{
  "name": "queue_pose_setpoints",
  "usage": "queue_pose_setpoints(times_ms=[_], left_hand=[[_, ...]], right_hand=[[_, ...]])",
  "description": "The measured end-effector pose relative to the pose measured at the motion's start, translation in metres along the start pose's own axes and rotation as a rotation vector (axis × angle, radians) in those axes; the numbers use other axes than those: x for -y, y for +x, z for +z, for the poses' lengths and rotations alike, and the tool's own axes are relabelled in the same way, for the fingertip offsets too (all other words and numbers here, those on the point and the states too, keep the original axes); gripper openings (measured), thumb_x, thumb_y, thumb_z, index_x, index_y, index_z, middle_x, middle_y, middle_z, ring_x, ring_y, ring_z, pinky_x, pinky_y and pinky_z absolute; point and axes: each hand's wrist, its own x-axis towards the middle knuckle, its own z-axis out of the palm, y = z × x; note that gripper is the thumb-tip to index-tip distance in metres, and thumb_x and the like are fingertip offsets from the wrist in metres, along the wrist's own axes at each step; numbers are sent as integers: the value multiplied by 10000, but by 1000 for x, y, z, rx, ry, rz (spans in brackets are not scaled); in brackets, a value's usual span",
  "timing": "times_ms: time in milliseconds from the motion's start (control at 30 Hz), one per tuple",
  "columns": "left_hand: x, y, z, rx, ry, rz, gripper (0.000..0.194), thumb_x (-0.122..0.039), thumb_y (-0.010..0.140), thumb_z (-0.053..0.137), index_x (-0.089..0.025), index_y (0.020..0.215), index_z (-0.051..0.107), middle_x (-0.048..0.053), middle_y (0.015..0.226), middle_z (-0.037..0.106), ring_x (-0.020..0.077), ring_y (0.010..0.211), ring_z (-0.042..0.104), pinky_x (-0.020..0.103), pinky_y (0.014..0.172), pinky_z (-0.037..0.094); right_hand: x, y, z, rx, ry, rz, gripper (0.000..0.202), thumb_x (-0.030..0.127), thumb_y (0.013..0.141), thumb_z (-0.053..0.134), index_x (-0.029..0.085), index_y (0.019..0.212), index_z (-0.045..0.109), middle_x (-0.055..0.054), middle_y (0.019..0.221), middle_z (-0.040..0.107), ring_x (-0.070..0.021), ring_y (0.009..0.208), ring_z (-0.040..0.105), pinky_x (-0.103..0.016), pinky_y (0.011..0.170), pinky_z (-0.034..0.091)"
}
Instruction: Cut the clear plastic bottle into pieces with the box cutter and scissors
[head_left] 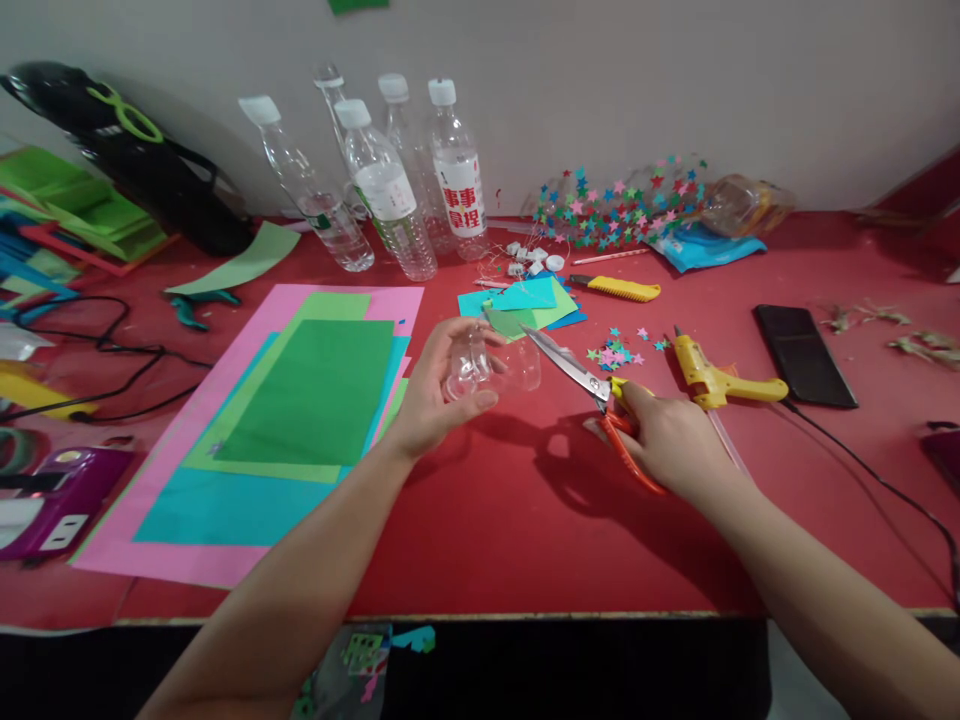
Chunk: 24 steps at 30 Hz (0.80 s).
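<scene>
My left hand (442, 385) is wrapped round a clear plastic bottle piece (517, 365), held above the red table. In my right hand (671, 440) are scissors (574, 370) with red and yellow handles. Their blades are parted and point toward the bottle piece, close to its right end; whether they touch it I cannot tell. Behind the bottle piece lie small blue and green paper pieces (525, 295). Loose paper stars (615, 352) are scattered just beyond the scissors.
Stacked coloured sheets (307, 390) cover the left of the red table (465, 540). Several plastic bottles (382, 190) stand at the wall. A yellow utility knife (619, 288), a corded glue gun (720, 375) and a phone (805, 355) lie to the right. A purple device (71, 495) sits left.
</scene>
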Motion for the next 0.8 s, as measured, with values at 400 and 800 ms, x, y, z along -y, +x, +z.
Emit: queue_pose_setpoints(times_ms=[400,800], left_hand=[[3,3,2,39,-170,-17,558,-442,743,768,-250,1235,589,68,1105,658,152,835,626,306,775,555],[3,1,0,39,-166,-33,542,-533,781,707,-249,1227,585,73,1101,674,129,758,627,272,694,517]], right_hand=[[0,1,7,-14,-8,-12,671,688,957,158,172,888,582,-100,615,643,-232,514,578,-277,499,198],[3,1,9,58,-28,-11,573,623,974,214,174,891,561,-102,608,628,-233,520,571,-282,504,194]])
